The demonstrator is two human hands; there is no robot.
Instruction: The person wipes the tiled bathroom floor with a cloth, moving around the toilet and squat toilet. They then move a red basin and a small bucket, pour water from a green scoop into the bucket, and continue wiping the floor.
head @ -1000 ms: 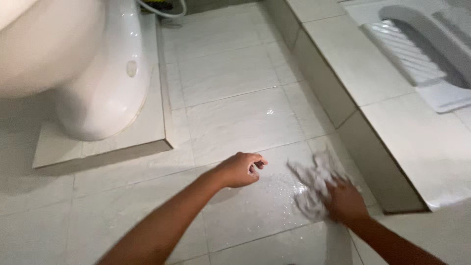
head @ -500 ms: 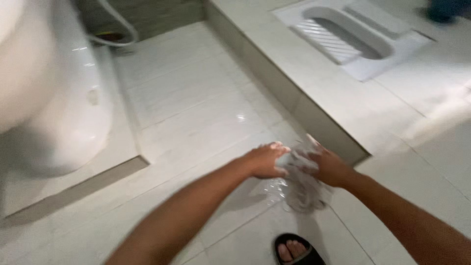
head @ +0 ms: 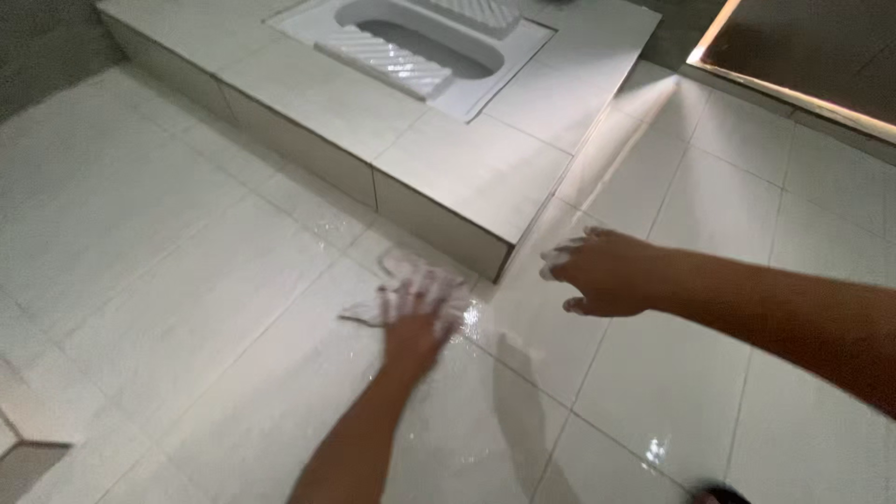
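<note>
Left hand (head: 415, 322) reaches far along wet floor tiles (head: 224, 308), palm down, fingers spread flat on a crumpled pale cloth (head: 411, 280), motion-blurred. Right hand (head: 602, 273) hovers right of it, fingers loosely curled, half open, holding nothing. Cloth lies wet just near of raised tiled step (head: 448, 177).

Bathroom, large pale glossy floor tiles (head: 187, 308) with thin grout lines. Wet patches shine at centre and bottom right. Raised tiled platform (head: 439, 177) runs from top left to centre, one step above the floor. White squat toilet pan (head: 411, 47) is set flush in its top. Dark grey wall (head: 47, 37) top left. Dark doorway (head: 812, 47) top right, warm light strip along its edge.
</note>
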